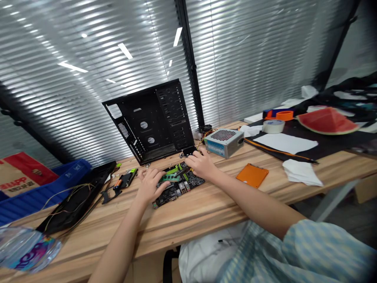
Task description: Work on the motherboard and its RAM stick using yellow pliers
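Note:
A black motherboard [188, 184] with green memory sticks [172, 175] lies flat on the wooden table [206, 208]. My left hand [151, 184] rests on its left end, fingers spread and pressing down near the memory sticks. My right hand [202, 163] lies on the board's far right corner, fingers curled over the edge; I cannot make out anything held in it. Just behind both hands an open black computer case [153, 122] leans against the window blinds.
A grey power supply [224, 142] stands right of the case. An orange flat drive [252, 175], white tissues [302, 172], tape rolls [273, 125] and a watermelon slice [326, 121] lie to the right. A black case panel [79, 196], a screwdriver [125, 181] and blue bins [44, 188] are on the left.

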Available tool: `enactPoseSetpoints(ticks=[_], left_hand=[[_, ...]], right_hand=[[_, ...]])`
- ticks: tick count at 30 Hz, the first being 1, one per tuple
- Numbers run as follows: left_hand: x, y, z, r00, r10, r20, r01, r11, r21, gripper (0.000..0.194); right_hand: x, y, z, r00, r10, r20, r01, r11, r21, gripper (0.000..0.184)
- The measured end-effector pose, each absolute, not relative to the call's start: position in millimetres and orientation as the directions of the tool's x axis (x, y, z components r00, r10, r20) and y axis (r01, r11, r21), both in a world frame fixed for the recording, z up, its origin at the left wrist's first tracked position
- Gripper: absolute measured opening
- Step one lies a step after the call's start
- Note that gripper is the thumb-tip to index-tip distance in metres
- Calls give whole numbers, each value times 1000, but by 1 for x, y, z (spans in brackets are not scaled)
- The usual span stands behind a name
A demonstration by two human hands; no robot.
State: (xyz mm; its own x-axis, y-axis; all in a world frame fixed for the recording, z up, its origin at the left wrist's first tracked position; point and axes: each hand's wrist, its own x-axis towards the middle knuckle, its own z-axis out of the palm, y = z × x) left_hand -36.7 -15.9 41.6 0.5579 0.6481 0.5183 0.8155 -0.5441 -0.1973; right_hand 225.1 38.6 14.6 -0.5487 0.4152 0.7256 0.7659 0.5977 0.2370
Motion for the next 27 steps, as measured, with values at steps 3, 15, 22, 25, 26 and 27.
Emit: enactPoseSetpoints(ticks=[3,15,22,25,26,27], left_hand=[[-36,-15,40,543,638,546,827,-520,-215,29],[-26,-21,39,410,597,689,905,-358,-228,30],[-24,-21,38,412,597,689,905,-353,-235,32],[-23,-21,37,410,617,672,906,-358,-224,32],[-22,-21,37,407,623,668,908,-357,-220,32],[-22,-21,36,402,629,665,910,-354,-215,32]], right_hand=[[225,37,17,-538,452,712,780,587,217,27],[223,38,14,-502,498,707,820,533,207,22],[222,38,15,-484,521,703,840,502,206,25],[222,38,15,-479,531,699,841,506,193,26],[222,38,14,-479,530,699,841,506,192,26],[221,38,14,-480,529,699,839,508,192,26]])
